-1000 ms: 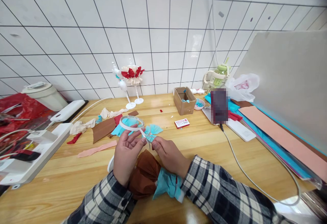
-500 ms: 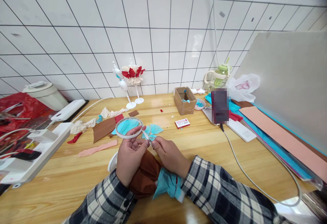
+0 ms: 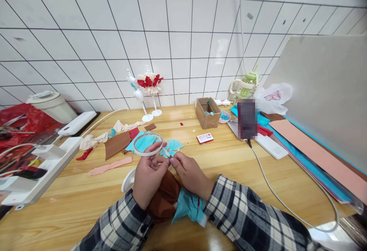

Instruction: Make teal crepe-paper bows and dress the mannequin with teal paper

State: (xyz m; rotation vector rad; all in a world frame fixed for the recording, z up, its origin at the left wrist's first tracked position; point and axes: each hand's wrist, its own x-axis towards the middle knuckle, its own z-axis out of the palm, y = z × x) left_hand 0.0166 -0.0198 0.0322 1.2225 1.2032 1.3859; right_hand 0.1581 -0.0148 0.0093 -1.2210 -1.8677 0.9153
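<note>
My left hand [image 3: 149, 176] has its fingers wrapped round a roll of clear double-sided or plain tape [image 3: 148, 153], a ring with a pale rim. A short white strip [image 3: 163, 151] runs from the roll down to the fingertips. My right hand [image 3: 190, 172] pinches at the strip's end, its thumb almost touching my left thumb. Below both hands lies a gathered brown piece [image 3: 164, 197] joined to a turquoise piece [image 3: 189, 207]. A white round base [image 3: 128, 180] shows beside my left wrist. Just beyond my fingertips rests a turquoise bow [image 3: 173, 146].
Brown, pink and turquoise scraps [image 3: 117, 144] lie at the left, near a power strip [image 3: 43, 170]. Two white stands [image 3: 156, 112] are at the back. A cardboard box [image 3: 208, 119], a small red-white box [image 3: 205, 138] and a cabled phone [image 3: 247, 119] are to the right.
My left hand and the tape roll have shifted slightly right, closer to my right hand. The white strip between roll and fingertips looks shorter. My right hand has hardly moved.
</note>
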